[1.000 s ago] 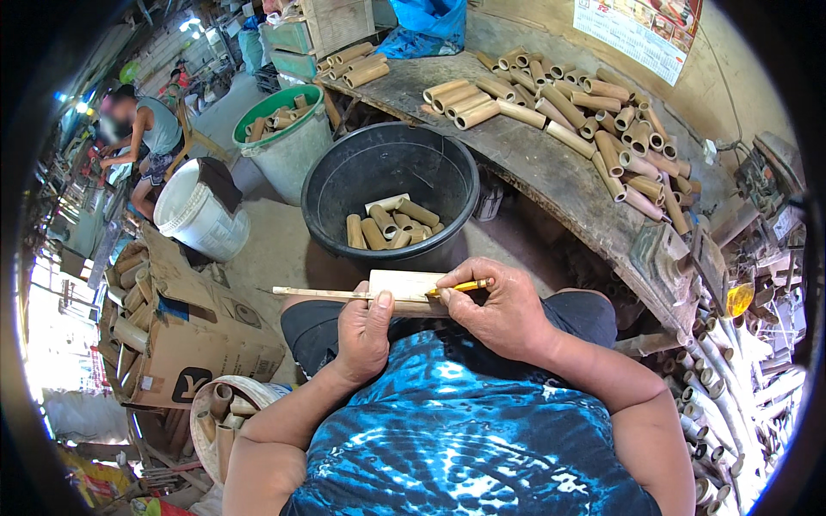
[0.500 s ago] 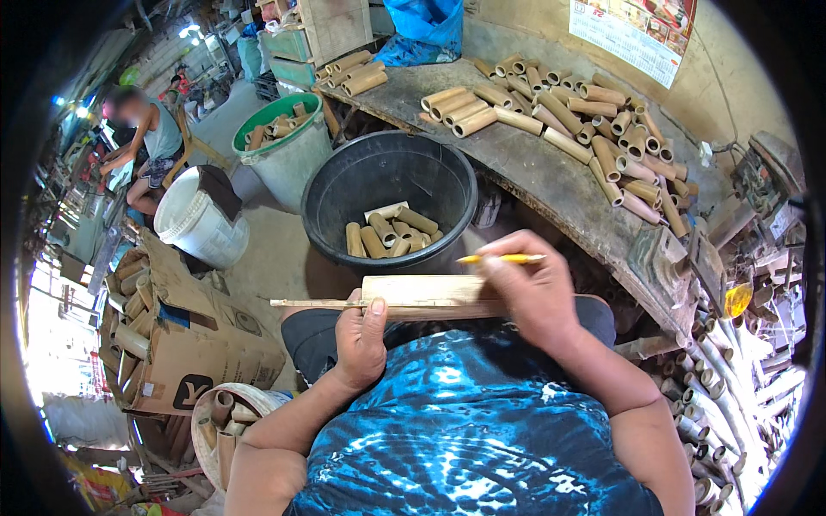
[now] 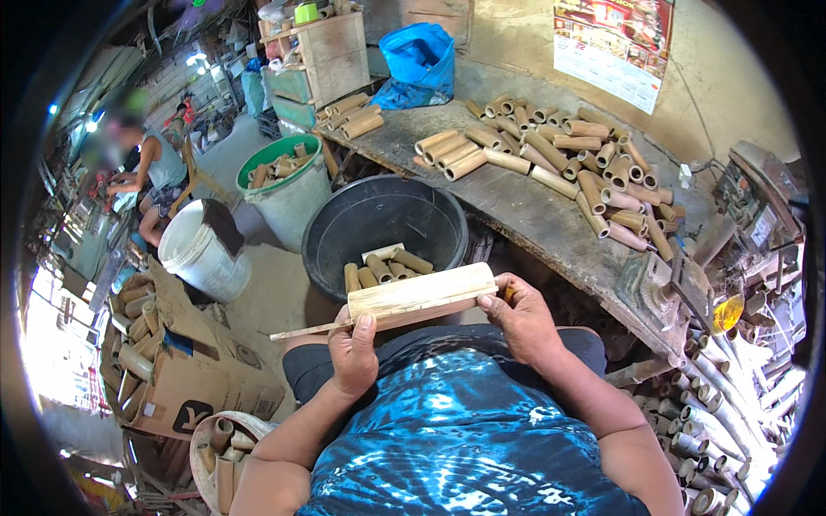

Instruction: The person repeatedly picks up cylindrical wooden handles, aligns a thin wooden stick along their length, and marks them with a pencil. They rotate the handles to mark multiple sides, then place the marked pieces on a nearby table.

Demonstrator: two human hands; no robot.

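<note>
The right hand (image 3: 523, 320) hides most of a yellow pencil (image 3: 509, 293); a distant person's head (image 3: 107, 148) is blurred.

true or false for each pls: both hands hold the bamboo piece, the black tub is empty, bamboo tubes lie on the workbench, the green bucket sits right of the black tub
1. Both hands, left hand and right hand, hold the flat bamboo piece. True.
2. The black tub is empty. False: several bamboo tubes lie in it.
3. Cut bamboo tubes lie on the workbench. True.
4. The green bucket sits right of the black tub. False: it stands to its left.
</note>
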